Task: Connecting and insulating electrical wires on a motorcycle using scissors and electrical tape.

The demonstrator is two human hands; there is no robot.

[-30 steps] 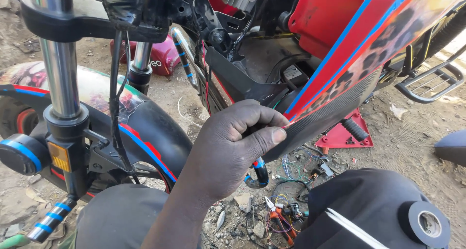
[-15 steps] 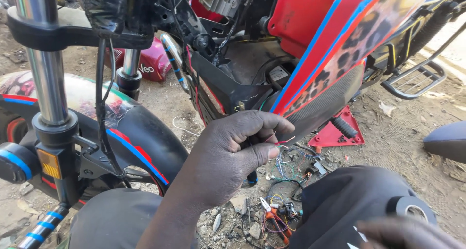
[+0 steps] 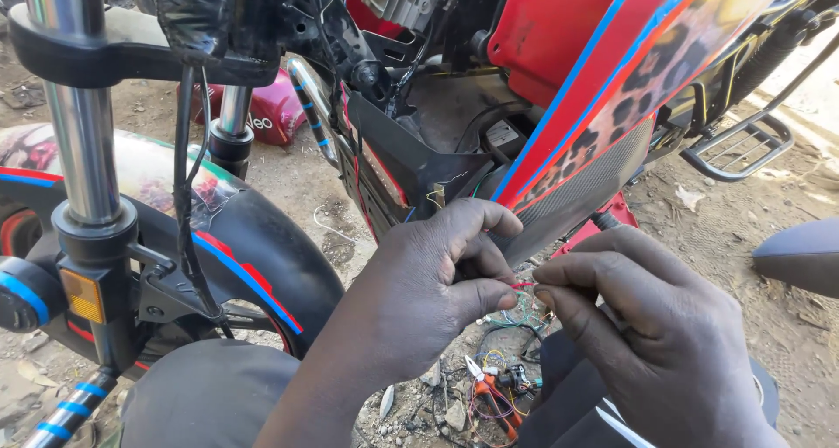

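Red and thin, the wire sits pinched between both hands, low centre just above the knees; left hand curls shut on one end, right hand nips the other with fingertips; under them pliers lie in a wire tangle on the dirt; further up, the black front mudguard and chrome fork at left, red fairing behind.

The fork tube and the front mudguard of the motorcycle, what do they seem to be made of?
Fork tube: polished, probably chromed metal, judging by its mirror-like reflections. Front mudguard: seemingly glossy black plastic or painted metal, with red and blue stripes; the look leaves it open.
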